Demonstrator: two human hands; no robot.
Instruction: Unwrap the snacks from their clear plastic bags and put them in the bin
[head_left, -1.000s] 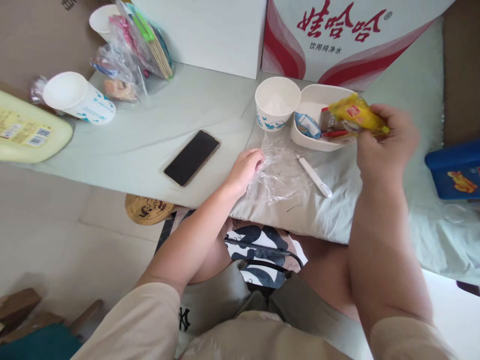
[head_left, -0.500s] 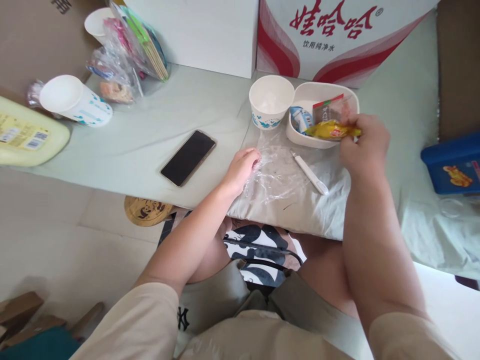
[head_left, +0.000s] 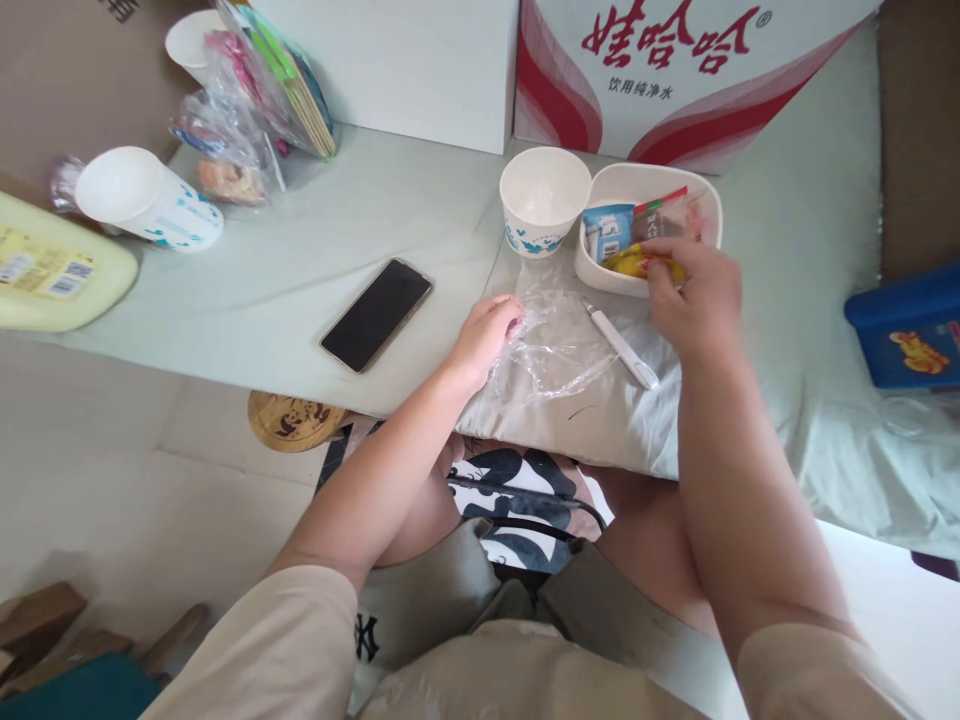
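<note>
My right hand [head_left: 701, 290] reaches over the front right of a white plastic box [head_left: 709, 195] and pinches a yellow snack packet [head_left: 634, 262] inside it. Behind that packet lie a blue-and-white packet [head_left: 606, 235] and a clear packet with a red edge [head_left: 660, 214]. On the cloth, my left hand [head_left: 484, 340] is closed on the left side of a crumpled clear plastic bag [head_left: 562, 345]; its fingertips are partly hidden. A white pen-shaped utility knife [head_left: 624, 346] rests at the bag's right. A paper cup [head_left: 544, 208] stands against the box's left side.
A black phone [head_left: 377, 315] lies left of my left hand. Farther left are another paper cup [head_left: 150, 200], bagged snacks [head_left: 232, 150] and a pale yellow bottle [head_left: 67, 265]. Cartons [head_left: 675, 80] line the back. A blue container [head_left: 907, 330] sits at the right.
My right hand has moved left and slightly down with the yellow packet, which now sits lower in the box. The blue-and-white packet shows more fully. My left hand stays in place.
</note>
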